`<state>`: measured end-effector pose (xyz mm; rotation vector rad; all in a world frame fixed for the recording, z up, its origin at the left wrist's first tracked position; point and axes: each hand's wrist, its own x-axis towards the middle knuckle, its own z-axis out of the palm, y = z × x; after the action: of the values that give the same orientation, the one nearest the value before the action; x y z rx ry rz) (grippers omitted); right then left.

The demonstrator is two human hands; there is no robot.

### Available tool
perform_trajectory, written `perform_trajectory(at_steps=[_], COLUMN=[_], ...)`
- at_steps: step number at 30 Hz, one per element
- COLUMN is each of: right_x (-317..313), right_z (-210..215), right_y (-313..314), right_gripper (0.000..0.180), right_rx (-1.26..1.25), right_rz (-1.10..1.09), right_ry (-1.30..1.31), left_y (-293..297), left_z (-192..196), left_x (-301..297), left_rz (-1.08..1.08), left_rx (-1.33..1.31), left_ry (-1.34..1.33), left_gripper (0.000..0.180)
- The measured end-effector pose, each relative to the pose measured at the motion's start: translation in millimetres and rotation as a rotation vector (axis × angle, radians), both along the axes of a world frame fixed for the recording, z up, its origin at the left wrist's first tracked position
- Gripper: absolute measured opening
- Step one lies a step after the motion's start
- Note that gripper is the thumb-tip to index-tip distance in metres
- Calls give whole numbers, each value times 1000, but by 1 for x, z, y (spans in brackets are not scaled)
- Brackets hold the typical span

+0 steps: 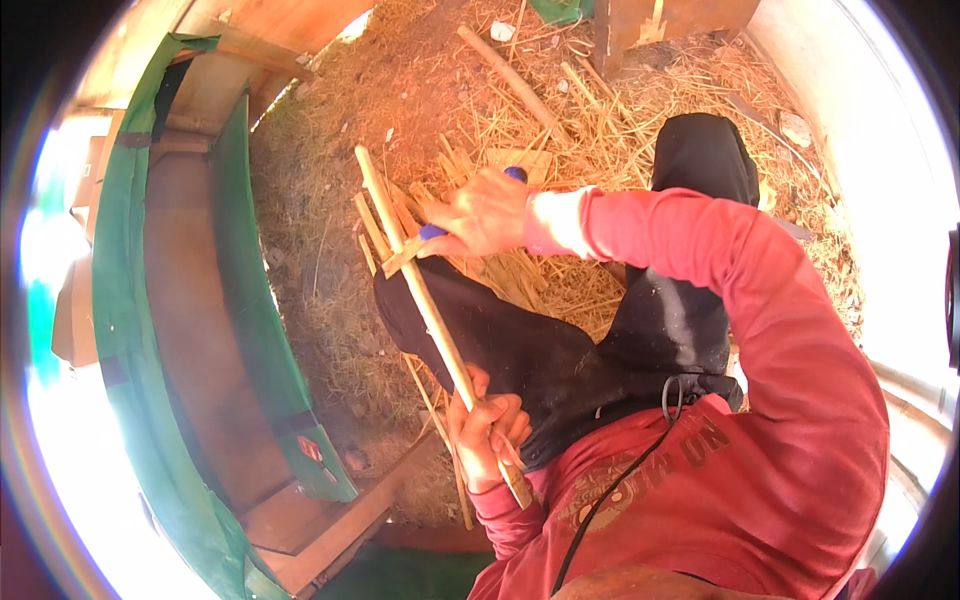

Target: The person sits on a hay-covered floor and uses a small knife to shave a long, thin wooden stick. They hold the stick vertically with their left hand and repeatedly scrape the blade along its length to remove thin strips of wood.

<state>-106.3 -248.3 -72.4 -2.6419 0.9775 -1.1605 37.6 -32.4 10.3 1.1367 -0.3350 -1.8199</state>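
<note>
My left hand [488,425] is closed round the lower part of a long pale wooden stick [430,315]. The stick slants from near my body up over my bent dark-trousered leg [500,325]. In my right hand [480,212] is the blue handle [431,231] of a knife. Its blade [402,257], brownish and short in view, lies across the upper part of the stick. Most of the handle is hidden by my fingers. Split wood pieces [515,280] lie on the ground under and beyond my right hand.
Straw [610,140] and dry grass cover the reddish soil ahead. A thicker stick [510,80] lies there. On the left stands a long wooden trough-like frame [190,300] edged with green fabric [125,280]. A pale wall [850,130] rises on the right, with a wooden board [680,25] at the far side.
</note>
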Motion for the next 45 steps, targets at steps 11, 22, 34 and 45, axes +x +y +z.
perform_trajectory(at_steps=[11,22,34,45], right_x=[-59,-19,-19,-56], right_z=[32,45,35,30], right_y=[-82,11,-13,-97], right_gripper=[46,46,48,50], right_rx=[467,26,-186,599], right_rz=[-470,227,-48,-534], right_ry=[-151,-133,-237,-303], left_y=[19,-23,-12,10], left_z=[8,30,34,23], left_x=[-2,-38,-57,-17], left_rz=[85,-44,-37,65], left_rx=[-102,-254,-289,-185], left_ry=[-211,-762,-700,-385], left_gripper=[21,25,19,16])
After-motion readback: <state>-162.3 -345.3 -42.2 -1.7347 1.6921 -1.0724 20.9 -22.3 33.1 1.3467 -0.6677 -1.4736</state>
